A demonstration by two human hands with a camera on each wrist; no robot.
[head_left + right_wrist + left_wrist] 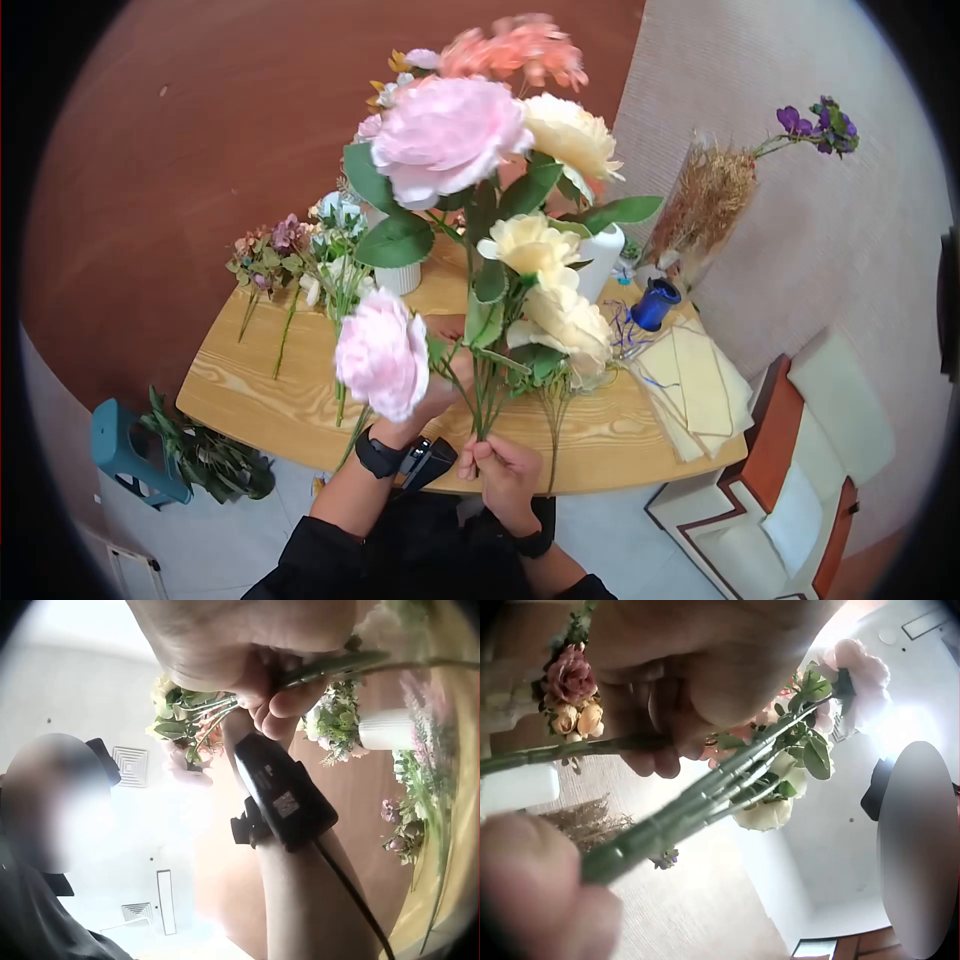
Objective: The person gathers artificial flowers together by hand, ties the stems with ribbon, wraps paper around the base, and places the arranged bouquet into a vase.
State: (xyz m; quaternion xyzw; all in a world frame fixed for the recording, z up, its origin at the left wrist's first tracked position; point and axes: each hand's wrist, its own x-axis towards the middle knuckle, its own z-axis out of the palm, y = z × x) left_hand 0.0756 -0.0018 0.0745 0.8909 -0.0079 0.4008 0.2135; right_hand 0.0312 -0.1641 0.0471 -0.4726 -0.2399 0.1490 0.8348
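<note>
A bunch of flowers stands upright over the near side of the tabletop, with big pink and creamy yellow blooms. Left of the bunch and behind it is a white pot with ridges; in the right wrist view, leafy flowers sit at its top. Just right of the bunch and behind it is a smooth white pot. Farther right is a small green plant. Past that, well right of the bunch, a tall clear vase holds dry brown grass, and purple flowers poke out of it.

The bunch hides part of both white pots, so what the smooth one holds is hard to see. It is also hard to tell if the coral flowers at the top are part of the bunch or behind it.

The left hand is behind the bunch, partly covered by it. Its fingers curl round a green stem; which flower that stem carries cannot be told. The right hand is at the bottom of the bunch, pinching its stems between thumb and fingers.
</note>
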